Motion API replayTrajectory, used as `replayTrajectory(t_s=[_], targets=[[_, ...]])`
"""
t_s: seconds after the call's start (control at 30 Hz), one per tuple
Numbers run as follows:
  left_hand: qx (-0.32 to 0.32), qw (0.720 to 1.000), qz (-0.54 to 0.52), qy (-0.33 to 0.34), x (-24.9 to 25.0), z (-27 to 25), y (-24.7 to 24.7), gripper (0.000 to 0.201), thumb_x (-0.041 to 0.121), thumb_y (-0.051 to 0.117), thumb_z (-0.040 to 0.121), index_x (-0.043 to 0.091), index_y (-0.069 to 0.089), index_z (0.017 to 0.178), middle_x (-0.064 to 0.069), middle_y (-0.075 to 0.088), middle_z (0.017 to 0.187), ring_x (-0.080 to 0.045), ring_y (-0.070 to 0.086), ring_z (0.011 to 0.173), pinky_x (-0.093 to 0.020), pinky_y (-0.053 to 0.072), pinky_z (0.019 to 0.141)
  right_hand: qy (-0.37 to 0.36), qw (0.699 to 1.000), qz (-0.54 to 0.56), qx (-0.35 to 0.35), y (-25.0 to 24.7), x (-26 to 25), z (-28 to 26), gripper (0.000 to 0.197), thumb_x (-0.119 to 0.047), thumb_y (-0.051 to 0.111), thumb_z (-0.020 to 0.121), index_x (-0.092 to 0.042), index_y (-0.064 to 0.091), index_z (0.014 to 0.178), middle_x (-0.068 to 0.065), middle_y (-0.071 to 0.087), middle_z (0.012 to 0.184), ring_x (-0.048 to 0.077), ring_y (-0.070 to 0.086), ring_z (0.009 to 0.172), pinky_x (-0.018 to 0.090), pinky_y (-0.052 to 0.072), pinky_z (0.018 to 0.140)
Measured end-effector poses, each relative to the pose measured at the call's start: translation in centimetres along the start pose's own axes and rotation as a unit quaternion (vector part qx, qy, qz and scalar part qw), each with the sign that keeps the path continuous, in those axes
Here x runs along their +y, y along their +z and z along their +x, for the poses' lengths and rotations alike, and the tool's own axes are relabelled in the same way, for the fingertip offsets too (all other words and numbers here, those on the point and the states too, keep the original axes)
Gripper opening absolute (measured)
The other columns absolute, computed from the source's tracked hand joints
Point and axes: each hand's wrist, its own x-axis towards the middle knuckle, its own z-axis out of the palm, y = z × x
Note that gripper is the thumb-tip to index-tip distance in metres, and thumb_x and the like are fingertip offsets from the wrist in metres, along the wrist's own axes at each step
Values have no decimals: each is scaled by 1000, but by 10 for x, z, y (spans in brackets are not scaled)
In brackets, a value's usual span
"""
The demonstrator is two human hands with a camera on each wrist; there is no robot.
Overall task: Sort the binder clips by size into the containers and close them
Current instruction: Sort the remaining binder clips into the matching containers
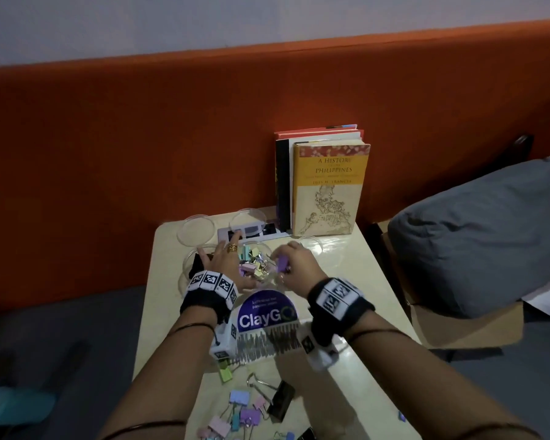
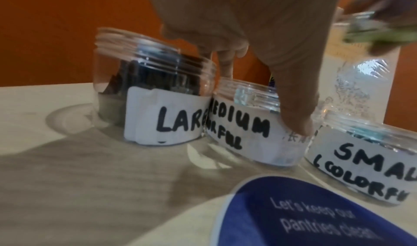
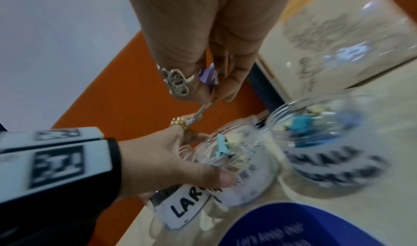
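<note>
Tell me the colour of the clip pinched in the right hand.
Purple binder clip, pinched by the right hand; the head view shows it best.

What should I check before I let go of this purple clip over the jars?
1. Right hand pinches purple clip: ok.
2. Left hand grips MEDIUM jar: ok.
3. Jar mouths open, lids lying behind them: ok.
4. Clip size matches MEDIUM: cannot tell.
5. Clip directly over the MEDIUM jar's mouth: cannot tell.
6. Everything sorted: not ok, loose clips remain.
</note>
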Motion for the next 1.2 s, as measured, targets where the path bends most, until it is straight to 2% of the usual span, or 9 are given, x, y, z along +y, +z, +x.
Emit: replayTrajectory(t_s=[0.13, 0.3, 0.47, 0.6, 0.7, 0.87, 0.97, 1.1, 1.2], targets=[[16, 1000, -19, 2, -2, -2, 6, 119, 74, 64, 50, 32, 13, 149, 9, 4, 159, -20, 9, 147, -70, -5, 109, 9, 996, -44, -73, 17, -18, 46, 49, -13, 69, 77, -8, 51, 122, 16, 57, 118, 29, 53, 110, 34, 43, 95], [44, 997, -60, -9, -9, -46, -10, 120, 64, 71, 62, 30, -3, 150, 1, -6, 160, -29, -4, 147, -52, 2, 119, -26, 986, -127, -106, 27, -16, 43, 60, -19, 63, 82, -13, 37, 136, 17, 51, 128, 32, 46, 119, 38, 41, 99], [64, 992, -107, 3, -25, -120, -5, 92, 42, 72, 75, 39, 14, 147, 8, -4, 159, -23, 2, 146, -44, 15, 118, -91, 979, -92, -156, 47, -2, -19, 28, -15, 60, 84, -17, 60, 112, 8, 59, 120, 25, 52, 112, 40, 45, 98], [-45, 990, -130, 44, -38, -169, 22, 56, 31, 66, 82, 38, 46, 133, 12, 28, 148, -13, 25, 136, -33, 27, 111, -203, 941, -84, -259, 66, -6, -72, 16, 1, 64, 68, -9, 71, 78, 12, 70, 80, 26, 66, 74, 29, 49, 70], [-126, 982, -119, 77, -42, -189, 39, 53, 28, 66, 82, 39, 49, 131, 13, 36, 140, -12, 32, 130, -27, 30, 107, -243, 907, -98, -330, 72, -10, -93, 19, 4, 67, 59, -11, 70, 70, 9, 71, 67, 23, 65, 59, 20, 43, 56], [-107, 982, -132, 79, -49, -204, 47, 58, 31, 70, 79, 38, 47, 131, 15, 40, 133, -9, 38, 123, -25, 34, 105, -241, 870, -178, -391, 86, -12, -102, 17, -1, 59, 75, -6, 69, 87, 16, 66, 88, 31, 58, 82, 33, 46, 73], [-91, 987, -117, 67, -41, -202, 50, 49, 33, 65, 83, 33, 51, 130, 10, 40, 131, -13, 40, 121, -27, 37, 105, -217, 863, -210, -405, 88, -14, -104, 16, -2, 62, 74, -8, 70, 85, 13, 67, 91, 29, 59, 86, 24, 38, 73], [-85, 989, -109, 55, -31, -197, 55, 39, 33, 63, 86, 29, 56, 124, 6, 43, 124, -14, 42, 117, -28, 39, 104, -181, 867, -260, -384, 90, -11, -108, 15, -19, 64, 76, -9, 68, 86, 12, 67, 90, 30, 63, 84, 32, 53, 75], [-89, 990, -101, 47, -27, -194, 56, 31, 32, 62, 87, 27, 59, 118, 4, 45, 123, -15, 44, 117, -31, 41, 103, -174, 859, -297, -378, 84, -14, -112, 25, -24, 62, 78, -9, 64, 98, 12, 63, 99, 30, 60, 93, 36, 52, 80]])
